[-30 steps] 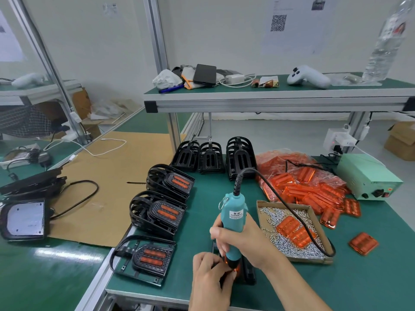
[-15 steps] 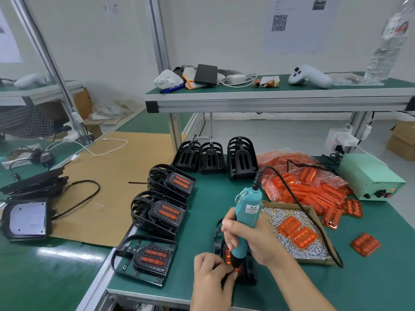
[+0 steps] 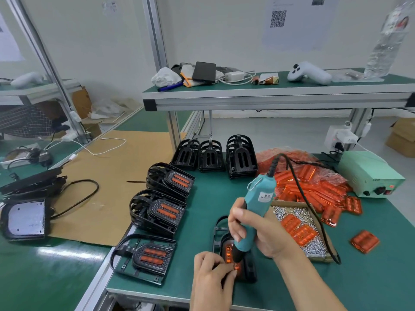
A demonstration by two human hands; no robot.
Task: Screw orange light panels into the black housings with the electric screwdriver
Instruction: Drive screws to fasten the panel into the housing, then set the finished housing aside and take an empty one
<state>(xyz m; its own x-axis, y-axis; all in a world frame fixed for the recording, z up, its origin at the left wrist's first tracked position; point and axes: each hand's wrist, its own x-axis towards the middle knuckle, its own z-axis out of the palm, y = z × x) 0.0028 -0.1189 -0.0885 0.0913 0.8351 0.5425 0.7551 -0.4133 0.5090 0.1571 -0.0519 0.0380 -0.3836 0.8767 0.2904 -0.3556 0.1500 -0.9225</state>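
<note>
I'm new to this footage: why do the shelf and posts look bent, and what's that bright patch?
Head view: the wide-angle lens bows the grey aluminium shelf edge; overhead light glares off the glossy green bench mat; the right hand looks slightly soft.

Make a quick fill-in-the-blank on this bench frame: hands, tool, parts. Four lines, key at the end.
1. The right hand grips the teal electric ____.
2. The left hand steadies the black housing at the bench's ____ edge.
3. The cardboard tray holds loose silver screws and orange ____.
4. Three empty housings stand in a row at the back; the finished ones lie to their ____.

Missing words: screwdriver; near; light panels; left
</note>
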